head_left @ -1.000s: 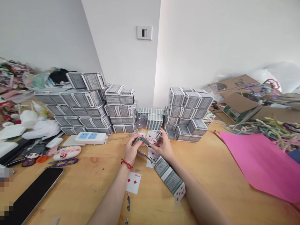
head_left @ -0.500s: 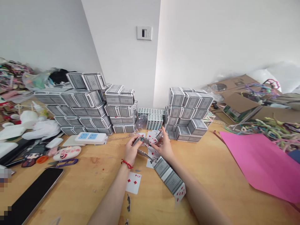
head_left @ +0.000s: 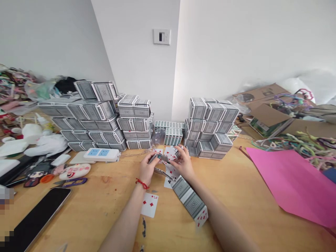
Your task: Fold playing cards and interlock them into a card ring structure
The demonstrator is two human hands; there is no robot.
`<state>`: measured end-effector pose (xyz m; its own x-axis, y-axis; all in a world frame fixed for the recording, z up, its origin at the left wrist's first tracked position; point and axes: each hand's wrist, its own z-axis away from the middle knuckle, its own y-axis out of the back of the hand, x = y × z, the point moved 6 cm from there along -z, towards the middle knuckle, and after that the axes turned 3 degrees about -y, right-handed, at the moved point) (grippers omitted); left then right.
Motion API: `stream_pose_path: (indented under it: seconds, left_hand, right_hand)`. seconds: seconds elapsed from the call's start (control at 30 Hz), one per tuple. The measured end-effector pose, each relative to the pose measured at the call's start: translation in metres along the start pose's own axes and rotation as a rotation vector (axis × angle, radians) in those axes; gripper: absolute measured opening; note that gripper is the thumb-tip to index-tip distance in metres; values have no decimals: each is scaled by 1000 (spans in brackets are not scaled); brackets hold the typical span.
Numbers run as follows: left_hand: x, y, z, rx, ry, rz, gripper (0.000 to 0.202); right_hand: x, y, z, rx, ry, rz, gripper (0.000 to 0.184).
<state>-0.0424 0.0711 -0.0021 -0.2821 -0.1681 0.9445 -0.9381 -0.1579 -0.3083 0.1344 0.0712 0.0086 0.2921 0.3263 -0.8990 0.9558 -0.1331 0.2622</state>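
Both hands meet over the middle of the table. My left hand point(head_left: 147, 167), with a red cord at its wrist, is closed on folded playing cards point(head_left: 164, 158). My right hand point(head_left: 184, 163) pinches a playing card point(head_left: 178, 152) at the far side of them; how the pieces join is hidden by fingers. Below the hands, loose face-up cards point(head_left: 171, 170) lie on the wood. Beside my right forearm rests a joined card piece point(head_left: 189, 196) with patterned backs up and a folded end. A three of diamonds point(head_left: 150, 205) lies near my left forearm.
Stacked card blocks stand at left point(head_left: 99, 120), centre-left point(head_left: 135, 122) and right point(head_left: 210, 127). Boxed decks point(head_left: 173, 135) are between them. A power strip point(head_left: 102, 154), scissors point(head_left: 70, 182) and phone point(head_left: 39, 220) lie left; a pink sheet point(head_left: 291, 185) and cardboard box point(head_left: 271, 117) are right.
The fingers of my right hand have curled down and inward, drawing the card lower. My left hand and the cards on the table look the same.
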Motion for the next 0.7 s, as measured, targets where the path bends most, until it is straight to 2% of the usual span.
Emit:
stream_pose_path:
  seconds: [0.3,0.47,0.6,0.7]
  left_hand:
    - [4,-2,3,39,45,61,27]
    - [6,-1,4,57,7,44,27]
    - [6,0,3,49,-40,-26,27]
    - [6,0,3,42,-70,-78,25]
  right_hand:
    - [0,0,0,10,-28,-20,58]
    - [-2,0,0,8,-47,2,61]
    - [-3,-3,1,-21,-65,-49,52]
    - [-2,-2,1,19,-75,-77,43]
